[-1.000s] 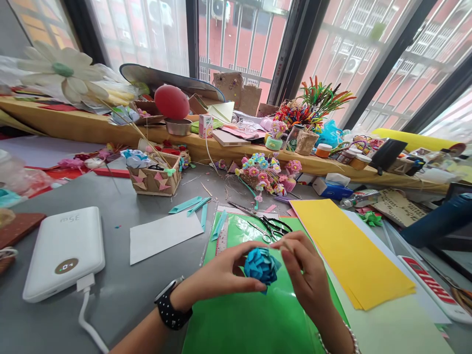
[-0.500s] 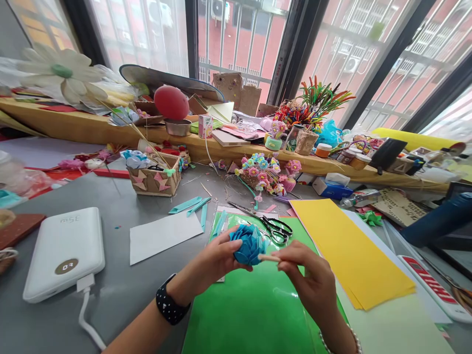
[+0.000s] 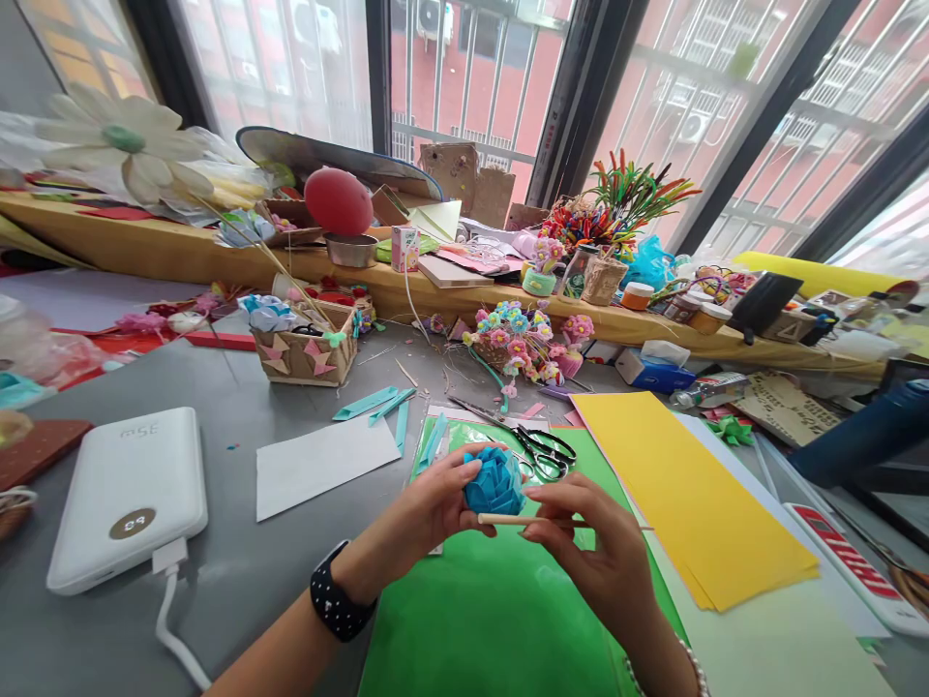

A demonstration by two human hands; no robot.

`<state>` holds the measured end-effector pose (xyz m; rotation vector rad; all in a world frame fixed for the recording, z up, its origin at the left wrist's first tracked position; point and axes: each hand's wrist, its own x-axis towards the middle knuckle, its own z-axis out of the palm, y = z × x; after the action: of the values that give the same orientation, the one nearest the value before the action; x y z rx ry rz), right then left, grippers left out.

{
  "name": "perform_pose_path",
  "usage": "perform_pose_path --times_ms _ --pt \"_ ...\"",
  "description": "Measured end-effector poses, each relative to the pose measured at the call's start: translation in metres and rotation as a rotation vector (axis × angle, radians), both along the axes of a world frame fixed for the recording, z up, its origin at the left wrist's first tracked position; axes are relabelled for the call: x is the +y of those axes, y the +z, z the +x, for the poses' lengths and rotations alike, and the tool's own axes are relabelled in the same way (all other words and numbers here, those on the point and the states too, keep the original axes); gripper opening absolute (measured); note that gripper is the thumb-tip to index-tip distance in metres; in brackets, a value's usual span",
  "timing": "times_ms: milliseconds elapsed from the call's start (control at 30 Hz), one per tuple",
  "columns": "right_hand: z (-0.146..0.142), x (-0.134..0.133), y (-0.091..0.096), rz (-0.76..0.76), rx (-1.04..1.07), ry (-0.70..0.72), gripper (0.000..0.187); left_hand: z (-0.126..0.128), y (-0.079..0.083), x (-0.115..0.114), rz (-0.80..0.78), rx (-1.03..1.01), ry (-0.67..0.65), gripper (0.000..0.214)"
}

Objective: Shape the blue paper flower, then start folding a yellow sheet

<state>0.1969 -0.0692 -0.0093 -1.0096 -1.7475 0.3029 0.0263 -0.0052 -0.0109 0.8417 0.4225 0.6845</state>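
My left hand [image 3: 428, 508] grips a blue folded-paper flower [image 3: 494, 481] from the left, fingers curled round it. My right hand [image 3: 595, 547] pinches a thin wooden stick [image 3: 508, 520] that lies level just under the flower, its left end near my left thumb. Both hands hover over a green paper sheet [image 3: 500, 620] on the grey table. A dotted black watch sits on my left wrist. Black-handled scissors [image 3: 537, 447] lie just beyond the flower.
A yellow paper sheet [image 3: 689, 494] lies to the right. A white power bank [image 3: 127, 494] with its cable sits at left, a white paper [image 3: 323, 463] and teal strips [image 3: 377, 402] between. A cardboard box [image 3: 305, 350], paper flowers [image 3: 523, 339] and craft clutter fill the back ledge.
The flower was turned in my left hand and sits slightly lower and nearer. My right hand slid the stick leftward beneath the flower.
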Motion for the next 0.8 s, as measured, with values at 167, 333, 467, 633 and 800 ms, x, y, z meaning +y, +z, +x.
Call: perform_pose_path --times_ms 167,333,467,633,800 --pt "0.0007 0.0012 0.0002 -0.024 -0.025 -0.022 0.016 0.0012 -0.0026 -0.0004 -0.027 0.048 0.011 0.036" --pt "0.0 0.0018 0.001 -0.044 -0.005 -0.014 0.011 0.0017 -0.0029 0.0006 -0.039 0.039 0.011 0.032" --pt "-0.0008 0.0023 0.0016 -0.135 0.002 0.006 0.007 0.002 -0.0027 0.0002 -0.029 0.063 0.035 0.037" --pt "0.0003 0.0039 0.0016 -0.24 0.022 0.006 0.008 0.0032 -0.0069 0.0013 0.03 0.119 0.032 0.044" --pt "0.0011 0.0045 0.0041 -0.274 0.06 -0.001 0.009 0.0036 -0.0082 0.0015 0.041 0.134 0.002 0.044"
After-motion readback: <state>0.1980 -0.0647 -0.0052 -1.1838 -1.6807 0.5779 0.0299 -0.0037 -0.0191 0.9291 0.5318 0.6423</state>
